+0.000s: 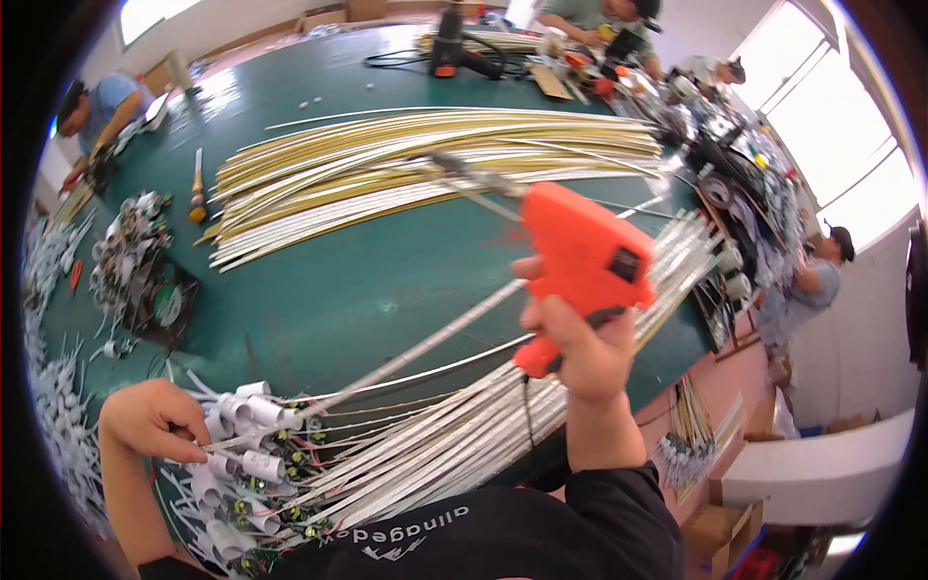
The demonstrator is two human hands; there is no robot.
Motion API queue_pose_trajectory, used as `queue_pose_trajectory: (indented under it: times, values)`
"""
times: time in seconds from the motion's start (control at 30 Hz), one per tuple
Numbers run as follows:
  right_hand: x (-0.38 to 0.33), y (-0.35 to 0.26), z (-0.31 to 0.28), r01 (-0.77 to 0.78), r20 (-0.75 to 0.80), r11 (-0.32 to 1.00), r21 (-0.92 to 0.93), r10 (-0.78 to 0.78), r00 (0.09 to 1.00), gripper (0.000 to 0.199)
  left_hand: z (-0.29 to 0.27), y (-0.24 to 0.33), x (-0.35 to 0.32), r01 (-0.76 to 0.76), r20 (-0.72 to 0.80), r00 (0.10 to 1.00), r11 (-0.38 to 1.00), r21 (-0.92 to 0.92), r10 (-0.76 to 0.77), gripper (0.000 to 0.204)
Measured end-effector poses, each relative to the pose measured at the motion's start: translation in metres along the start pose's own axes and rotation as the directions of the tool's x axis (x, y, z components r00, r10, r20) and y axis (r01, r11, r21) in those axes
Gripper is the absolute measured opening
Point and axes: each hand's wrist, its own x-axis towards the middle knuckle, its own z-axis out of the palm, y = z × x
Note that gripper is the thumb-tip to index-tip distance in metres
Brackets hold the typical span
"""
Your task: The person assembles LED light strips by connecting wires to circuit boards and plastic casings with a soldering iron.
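Now, right hand (580, 353): we have it clenched round the grip of the orange glue gun (580, 261), raised over the middle of the worktop (367, 280), metal nozzle aimed far and left.
Left hand (145, 418): fingers curled on the white end caps (242, 435) at the near-left edge, pinching one capped end.
Strip in hand: one long pale strip (425, 343) lifts away from the bundle, running from those caps up toward the gun.
Near bundle: we see a thick fan of white strips (454, 445) from near left across to the right, their near ends fitted with caps and small wired boards; we judge these largely assembled.
Far stock: a big sheaf of yellowish strips (425, 164) lies across the far half, no caps visible on them, so we judge plenty left.
Gluing: whether the caps carry glue yet, we cannot tell.
Left side: loose white parts (126, 242) are heaped there, beside a screwdriver (197, 188).
Others: people work at the far and right edges.
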Motion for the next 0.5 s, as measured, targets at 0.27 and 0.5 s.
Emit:
queue_pose_trajectory:
  times: [0.27,0.5]
  values:
    - [0.008,0.002,-0.016,0.217,-0.045,0.969,-0.121,-0.224,0.974,0.052,0.033,0.04,0.015,-0.128,-0.132,0.974,0.928,0.349,0.184,0.02]
    - [0.011,-0.006,-0.016,0.236,-0.131,0.968,-0.09,-0.246,0.96,0.05,-0.027,0.075,0.099,-0.012,-0.345,0.884,0.751,0.66,0.317,0.019]
